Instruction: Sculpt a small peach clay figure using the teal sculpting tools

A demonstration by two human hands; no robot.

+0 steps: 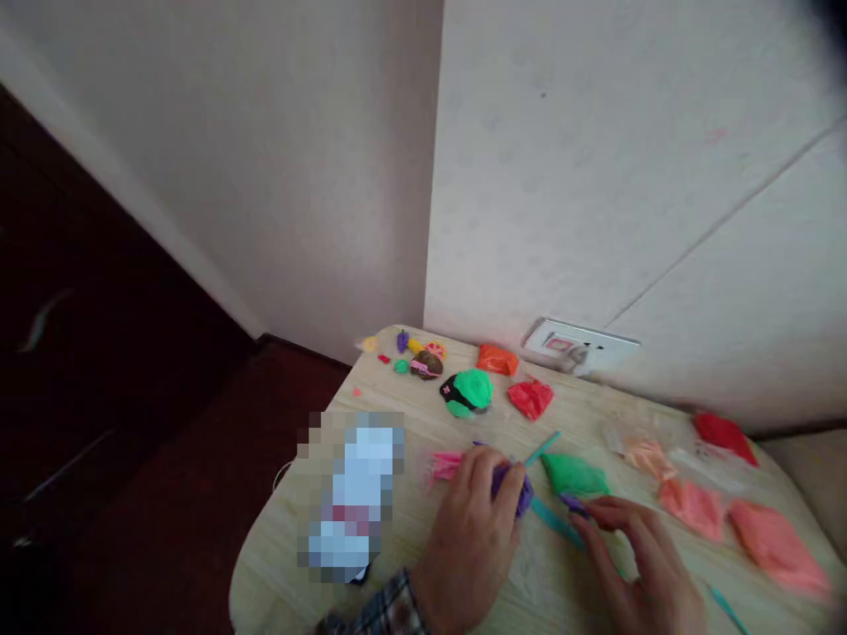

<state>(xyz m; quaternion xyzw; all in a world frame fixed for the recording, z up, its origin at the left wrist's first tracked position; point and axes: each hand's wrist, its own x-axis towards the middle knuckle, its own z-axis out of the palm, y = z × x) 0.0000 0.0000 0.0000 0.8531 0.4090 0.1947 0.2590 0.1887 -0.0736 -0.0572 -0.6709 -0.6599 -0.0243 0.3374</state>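
The rounded purple lump (522, 496) is gripped at the table (271, 564) between thumb and fingers of the left hand (471, 534), back up. The small purple piece (570, 504) is pinched by the right hand (645, 556), fingers angled leftward; its long axis is directed up-left, toward the lump. Screen content on the phone (361, 494) is pixelated, unreadable.

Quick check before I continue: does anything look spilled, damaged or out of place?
Nothing looks spilled. A pink scrap lies loose at left on the table, apart from the packets; the pale wall bears a faint pink smudge, upper right, like a stain.
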